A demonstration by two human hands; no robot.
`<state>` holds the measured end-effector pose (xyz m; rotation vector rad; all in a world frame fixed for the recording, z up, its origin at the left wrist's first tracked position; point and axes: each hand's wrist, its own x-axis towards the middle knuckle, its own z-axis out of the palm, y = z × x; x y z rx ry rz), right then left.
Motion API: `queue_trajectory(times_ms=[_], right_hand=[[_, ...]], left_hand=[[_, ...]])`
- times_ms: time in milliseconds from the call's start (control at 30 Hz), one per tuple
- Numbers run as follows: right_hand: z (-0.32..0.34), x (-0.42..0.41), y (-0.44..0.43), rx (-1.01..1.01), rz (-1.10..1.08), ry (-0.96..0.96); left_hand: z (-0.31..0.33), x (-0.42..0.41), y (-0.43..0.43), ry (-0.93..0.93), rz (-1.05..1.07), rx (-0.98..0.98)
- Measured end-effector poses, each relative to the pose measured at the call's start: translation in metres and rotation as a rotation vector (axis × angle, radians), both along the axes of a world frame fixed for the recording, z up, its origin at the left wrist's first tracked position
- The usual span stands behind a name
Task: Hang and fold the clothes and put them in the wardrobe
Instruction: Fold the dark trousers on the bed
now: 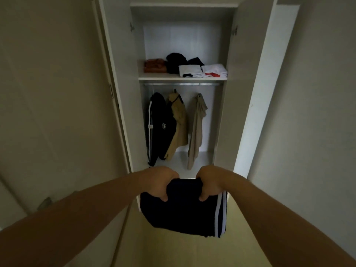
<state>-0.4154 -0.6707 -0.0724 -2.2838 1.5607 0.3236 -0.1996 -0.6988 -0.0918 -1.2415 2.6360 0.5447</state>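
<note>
"Dark folded garment [183, 211]: where is it, and what has hold of it?"

"Both hands. It hangs in the air in front of the open wardrobe [228, 45], low in the view and nearer the person than the wardrobe's front edge. The left hand [161, 185] grips its upper left corner and the right hand [209, 184] its upper right. On each, the fingers curl over the top edge while the thumb presses on the near face, so the cloth is pinched between them."

"What is the cloth like?"

"Soft and matte, navy or black, folded into a flat, roughly rectangular bundle. Two white stripes [221, 214] run down its right edge."

"And inside?"

"A white shelf [183, 78] carries folded things. A rust-orange stack [155, 66] sits at its left end and a rumpled black bundle [176, 62] just beside that. A white piece [189, 71] lies at the front edge, and a white piece with red on it [214, 71] at the right end. Under the shelf runs a metal rail [183, 84] with three garments hanging. A black jacket [159, 128] with white side stripes is at the left, a mustard garment [179, 122] touches it, and a beige garment [196, 128] hangs apart to the right."

"Any writing?"

"Only a small pale badge [163, 125] on the black jacket, too small to read."
</note>
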Motion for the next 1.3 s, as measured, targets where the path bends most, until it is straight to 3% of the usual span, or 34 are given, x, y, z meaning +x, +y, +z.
queue_trajectory(times_ms=[333,533,700,1033,1167,1300], right_hand=[[0.078,-0.008,-0.269,-0.096,-0.014,0.009],[0.158,0.008,-0.438,-0.23,0.011,-0.006],[0.22,0.025,-0.567,-0.355,0.06,-0.021],[0.291,0.052,-0.808,-0.363,0.185,-0.115],[0.323,0.061,-0.897,-0.544,0.236,-0.128],[0.322,0.072,-0.976,-0.896,0.256,-0.109]], left_hand=[[0.081,0.003,-0.273,0.06,0.037,-0.183],[0.162,0.017,-0.437,0.078,0.067,-0.3],[0.229,0.029,-0.554,0.044,0.167,-0.419],[0.302,0.056,-0.751,0.045,0.381,-0.472],[0.33,0.061,-0.832,0.008,0.452,-0.688],[0.328,0.074,-0.909,0.016,0.481,-1.059]])
